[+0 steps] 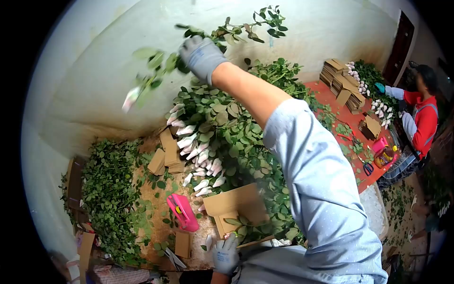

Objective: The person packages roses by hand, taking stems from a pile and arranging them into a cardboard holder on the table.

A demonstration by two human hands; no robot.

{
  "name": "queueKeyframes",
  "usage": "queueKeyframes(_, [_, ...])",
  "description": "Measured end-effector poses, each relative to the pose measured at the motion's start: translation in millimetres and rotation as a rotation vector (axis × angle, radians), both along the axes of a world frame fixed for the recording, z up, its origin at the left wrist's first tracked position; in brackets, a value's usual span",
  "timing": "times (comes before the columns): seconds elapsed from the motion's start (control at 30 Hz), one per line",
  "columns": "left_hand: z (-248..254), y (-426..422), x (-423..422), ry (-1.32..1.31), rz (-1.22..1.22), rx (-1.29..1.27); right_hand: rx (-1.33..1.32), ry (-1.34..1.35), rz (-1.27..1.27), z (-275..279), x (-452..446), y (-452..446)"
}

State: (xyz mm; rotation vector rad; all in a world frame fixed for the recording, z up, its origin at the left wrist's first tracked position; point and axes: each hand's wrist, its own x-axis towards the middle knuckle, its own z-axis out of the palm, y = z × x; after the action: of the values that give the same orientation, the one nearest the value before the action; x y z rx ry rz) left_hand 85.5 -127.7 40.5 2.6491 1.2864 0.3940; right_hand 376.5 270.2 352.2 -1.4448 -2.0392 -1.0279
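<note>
My right hand, in a grey glove, is raised high over the bench and closed round a leafy rose stem. The stem's bud, in a pale sleeve, hangs down to the left, blurred by motion. Below lies a big heap of roses with white-sleeved heads facing left. Low in the view my left hand, also gloved, has its fingers curled at the near edge of an opened cardboard sheet. A few leaves and a small pinkish tip show by those fingers; what they grip is unclear.
A pink container stands on the wooden bench, near cardboard pieces. Cut greenery is piled at left. At right, a person in red works at a red table with stacked cardboard, roses and scissors.
</note>
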Motion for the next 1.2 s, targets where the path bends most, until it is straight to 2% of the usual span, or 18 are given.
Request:
queueKeyframes(0.03, [0.7,0.3,0.2,0.004,0.004,0.003,0.064,0.115,0.053,-19.5,6.7,18.8])
queueKeyframes(0.1, [0.2,2.8,3.1,0.020,0.014,0.038,-0.166,0.217,0.032,-60.2,-3.3,24.2])
queueKeyframes(0.17, [9.4,2.1,6.4,-0.021,0.037,0.029,-0.141,0.173,0.124,-117.5,-13.7,22.9])
queueKeyframes(0.23, [21.4,4.6,8.4,0.123,0.003,0.028,-0.457,0.090,0.132,-156.0,-20.1,7.2])
queueKeyframes(0.27, [18.8,5.1,7.0,0.125,0.002,0.021,-0.464,0.093,0.131,-171.1,-22.0,5.4])
queueKeyframes(0.33, [8.3,5.4,1.8,0.096,-0.032,0.063,-0.589,0.100,0.046,-196.7,-21.2,2.6])
queueKeyframes(0.43, [-27.3,2.5,-8.5,-0.037,-0.021,0.004,-0.557,0.078,-0.067,-217.3,-15.1,5.8])
queueKeyframes(0.5, [-43.6,-5.9,-18.2,0.013,-0.017,-0.062,-0.522,0.045,-0.131,-222.1,-11.4,3.4])
queueKeyframes(0.53, [-49.5,-8.8,-21.3,0.065,-0.003,-0.133,-0.546,-0.002,-0.147,-222.5,-9.6,1.0])
queueKeyframes(0.63, [-64.0,-9.1,-25.2,0.008,0.011,-0.101,-0.565,-0.089,-0.160,-218.9,-5.7,-3.2])
queueKeyframes(0.83, [-48.5,-7.4,-20.5,0.133,-0.017,-0.026,-0.451,-0.169,-0.128,-198.2,2.2,-6.5])
queueKeyframes(0.97, [-36.8,-8.2,-16.6,0.203,-0.020,-0.019,-0.306,-0.124,-0.039,-134.8,3.8,-21.4])
queueKeyframes(1.03, [-35.2,-10.0,-14.8,0.182,0.040,-0.067,0.075,-0.069,0.181,-109.6,1.4,-28.1])
queueKeyframes(1.13, [-8.0,-8.5,-8.1,0.215,0.030,-0.124,0.063,0.015,0.290,-71.6,-10.5,-63.1])
queueKeyframes(1.2, [15.2,-1.9,3.8,0.125,-0.002,-0.030,0.001,-0.008,0.304,-77.2,-5.8,-69.3])
